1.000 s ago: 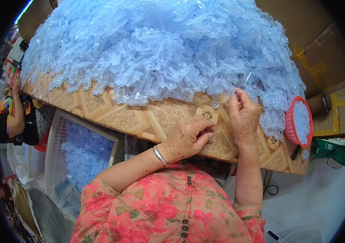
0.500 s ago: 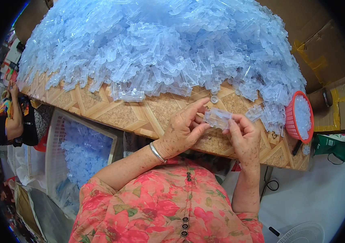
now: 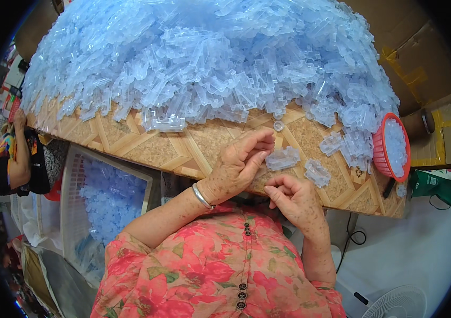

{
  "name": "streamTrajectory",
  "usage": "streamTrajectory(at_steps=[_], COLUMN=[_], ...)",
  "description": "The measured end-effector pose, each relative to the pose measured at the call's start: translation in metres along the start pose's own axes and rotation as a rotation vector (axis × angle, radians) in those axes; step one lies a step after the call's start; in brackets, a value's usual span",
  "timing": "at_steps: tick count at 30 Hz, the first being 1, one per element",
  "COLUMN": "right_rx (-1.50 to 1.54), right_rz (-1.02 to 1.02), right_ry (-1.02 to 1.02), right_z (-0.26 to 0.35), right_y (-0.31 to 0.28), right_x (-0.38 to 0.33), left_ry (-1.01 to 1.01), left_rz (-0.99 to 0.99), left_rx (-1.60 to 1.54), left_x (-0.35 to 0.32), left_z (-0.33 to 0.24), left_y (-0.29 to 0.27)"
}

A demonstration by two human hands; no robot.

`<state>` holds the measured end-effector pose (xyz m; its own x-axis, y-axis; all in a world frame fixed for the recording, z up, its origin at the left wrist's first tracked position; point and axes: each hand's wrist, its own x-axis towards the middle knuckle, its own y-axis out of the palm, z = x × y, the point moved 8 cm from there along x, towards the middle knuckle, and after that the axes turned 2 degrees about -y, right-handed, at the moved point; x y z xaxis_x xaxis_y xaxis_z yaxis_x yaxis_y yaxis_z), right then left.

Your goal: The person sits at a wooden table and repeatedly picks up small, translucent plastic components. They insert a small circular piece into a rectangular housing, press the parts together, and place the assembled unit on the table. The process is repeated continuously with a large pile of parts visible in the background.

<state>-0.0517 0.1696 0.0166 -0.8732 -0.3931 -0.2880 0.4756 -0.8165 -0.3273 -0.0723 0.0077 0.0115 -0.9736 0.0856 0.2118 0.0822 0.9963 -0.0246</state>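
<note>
A clear plastic piece (image 3: 283,158) with a boxy, see-through shape lies just right of my left hand's fingertips. My left hand (image 3: 240,161), with a silver bangle at the wrist, is closed, its fingers curled and the thumb against them. Whether it grips anything is hidden. Closer to the table's front edge, my right hand (image 3: 297,204) is closed with thumb and forefinger pinched; I cannot make out anything between them. A second clear plastic piece (image 3: 317,173) rests on the table above my right hand. Beyond my hands lies a small clear ring (image 3: 278,125).
A huge heap of clear bluish plastic pieces (image 3: 209,69) covers the back of the patterned table (image 3: 193,146). At right stands a red basket (image 3: 379,151) of pieces. A white crate (image 3: 72,212) of pieces sits below left. Another person's arm (image 3: 20,153) shows far left.
Both hands held a clear piece between them; now they are apart. My right hand has come down toward me and left, off the piece, uncovering another clear piece on the table.
</note>
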Motion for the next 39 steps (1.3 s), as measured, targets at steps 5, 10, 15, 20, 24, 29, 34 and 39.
streamTrajectory(at_steps=[5, 10, 15, 20, 24, 29, 34, 39], right_rx=[-0.162, -0.266, -0.652, -0.715, -0.538, -0.283, -0.34, -0.501], right_rz=[-0.168, -0.511, -0.557, -0.559, -0.548, -0.631, -0.554, -0.439], right_ry=[-0.116, -0.085, -0.075, -0.096, 0.012, -0.137, -0.355, -0.45], right_z=[0.007, -0.007, 0.0, -0.015, -0.012, -0.017, 0.01, 0.033], right_y=[-0.027, -0.085, -0.101, -0.099, -0.1, -0.093, -0.047, -0.025], right_x=[-0.004, -0.021, -0.037, -0.038, -0.036, -0.03, -0.018, -0.011], left_ry=[0.091, 0.298, 0.299, 0.288, 0.279, 0.187, 0.193, 0.191], left_rz=[-0.031, -0.055, 0.011, 0.021, 0.003, -0.003, -0.028, -0.045], left_rx=[0.207, 0.645, 0.645, 0.669, 0.664, 0.57, 0.467, 0.458], left_x=[-0.001, 0.0, 0.001, 0.001, 0.0, -0.002, -0.003, -0.004], left_z=[-0.009, -0.037, -0.032, -0.029, -0.031, -0.025, -0.023, -0.021], left_y=[-0.002, 0.015, 0.019, 0.019, 0.018, 0.017, 0.014, 0.011])
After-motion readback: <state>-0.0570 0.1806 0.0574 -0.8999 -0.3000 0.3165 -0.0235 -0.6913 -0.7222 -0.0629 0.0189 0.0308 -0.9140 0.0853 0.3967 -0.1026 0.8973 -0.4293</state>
